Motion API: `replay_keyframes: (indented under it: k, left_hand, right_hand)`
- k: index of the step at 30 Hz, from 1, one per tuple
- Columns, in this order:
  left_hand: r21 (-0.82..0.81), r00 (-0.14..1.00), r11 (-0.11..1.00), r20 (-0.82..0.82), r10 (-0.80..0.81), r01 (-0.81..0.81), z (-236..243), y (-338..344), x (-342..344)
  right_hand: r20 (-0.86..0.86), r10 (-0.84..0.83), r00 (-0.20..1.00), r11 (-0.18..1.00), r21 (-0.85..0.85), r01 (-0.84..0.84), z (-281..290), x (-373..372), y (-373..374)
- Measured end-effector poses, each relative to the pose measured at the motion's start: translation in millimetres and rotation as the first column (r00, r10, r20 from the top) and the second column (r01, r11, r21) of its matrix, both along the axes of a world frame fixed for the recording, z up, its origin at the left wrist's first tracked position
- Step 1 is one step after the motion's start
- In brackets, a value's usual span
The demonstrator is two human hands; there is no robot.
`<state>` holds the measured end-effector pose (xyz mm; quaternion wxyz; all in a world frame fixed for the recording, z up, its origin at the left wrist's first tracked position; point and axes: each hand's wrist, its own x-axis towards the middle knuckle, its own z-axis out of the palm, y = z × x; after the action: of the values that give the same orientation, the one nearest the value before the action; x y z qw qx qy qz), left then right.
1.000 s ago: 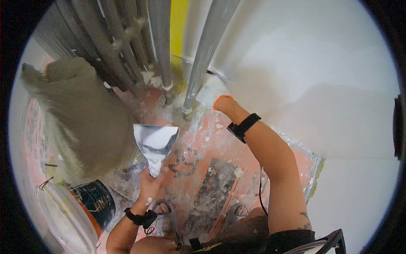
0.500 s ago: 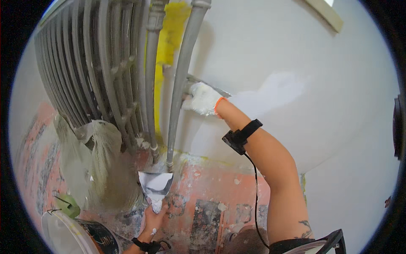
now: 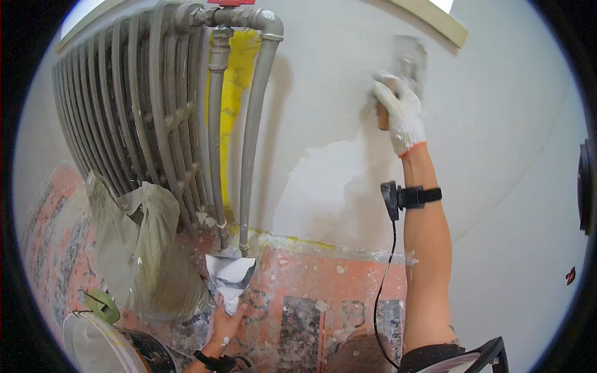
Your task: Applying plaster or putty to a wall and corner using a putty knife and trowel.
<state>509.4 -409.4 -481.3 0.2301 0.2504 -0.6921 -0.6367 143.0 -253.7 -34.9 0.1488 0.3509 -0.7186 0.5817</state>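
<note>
My right hand, in a white work glove with an orange cuff, is closed round the brown handle of a plastering trowel. Its metal blade, smeared by motion, is up against the pale wall. Below and left of it, a whiter patch of plaster spreads over the wall. Low in front of me, my bare left hand grips a wide putty knife by its plaster-covered handle. White plaster lies on that blade, which is just below the foot of the pipes.
A grey ribbed radiator and two grey pipes stand at left, before a yellow wall strip. A dusty sack slumps beneath. At lower left is a bucket. Stained reddish sheeting covers the floor.
My right hand has swept the trowel up and right, away from behind the pipes. More of the whiter patch shows. My left hand and the putty knife have hardly moved.
</note>
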Motion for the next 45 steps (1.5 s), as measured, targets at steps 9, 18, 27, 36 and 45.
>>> replay_keyframes:
  k: [9, 18, 27, 36, 45]
  left_hand:
    - [-0.005, 0.964, 0.995, 0.247, -0.097, 0.101, 27.4, -1.8, -8.7]
    - [0.061, 0.959, 0.995, 0.269, -0.091, 0.077, 20.4, 4.6, -12.6]
    - [0.141, 0.875, 0.989, 0.472, -0.108, 0.046, 0.3, -5.9, -4.3]
    - [0.151, 0.878, 0.988, 0.470, -0.092, 0.022, -4.4, -3.6, -10.1]
    - [0.049, 0.950, 0.993, 0.289, -0.118, 0.109, 16.3, 7.1, -24.1]
  right_hand:
    - [-0.190, 0.037, 0.981, 0.759, 0.643, 0.097, -206.9, 25.2, 49.0]
    - [0.028, 0.262, 0.965, 0.491, 0.856, -0.158, -445.4, 9.7, 14.9]
    - [0.121, 0.228, 0.966, 0.495, 0.840, -0.222, -530.0, -6.5, -43.9]
    - [0.499, 0.214, 0.839, 0.574, 0.631, -0.522, -455.0, -26.5, -49.3]
    - [0.263, 0.366, 0.893, 0.546, 0.716, -0.435, -232.5, -44.9, -23.7]
